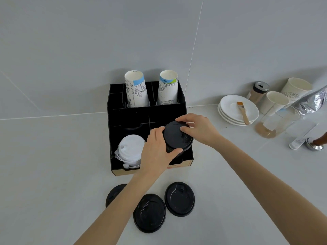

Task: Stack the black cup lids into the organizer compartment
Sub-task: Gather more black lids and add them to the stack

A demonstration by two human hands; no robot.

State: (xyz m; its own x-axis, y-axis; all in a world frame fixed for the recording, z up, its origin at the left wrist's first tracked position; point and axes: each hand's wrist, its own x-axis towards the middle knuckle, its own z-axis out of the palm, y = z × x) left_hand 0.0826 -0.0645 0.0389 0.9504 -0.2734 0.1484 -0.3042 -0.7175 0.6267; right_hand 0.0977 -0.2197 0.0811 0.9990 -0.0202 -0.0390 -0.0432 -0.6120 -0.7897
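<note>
A black organizer [129,117] stands on the pale counter against the wall. In its front right compartment sits a stack of black cup lids [176,137]. My left hand [157,151] grips the stack's near left side, and my right hand [198,129] holds its far right rim with fingers on the top lid. Three more black lids lie loose on the counter in front: one [114,193] partly hidden under my left forearm, one [149,213] in the middle, one [179,198] on the right.
White lids [129,149] fill the front left compartment. Two stacks of printed paper cups [136,89] stand in the back row. To the right are stacked white plates [230,105] with a brush [242,112], paper cups [276,101], a shaker [258,91], a glass [270,124] and a foil bag [313,101].
</note>
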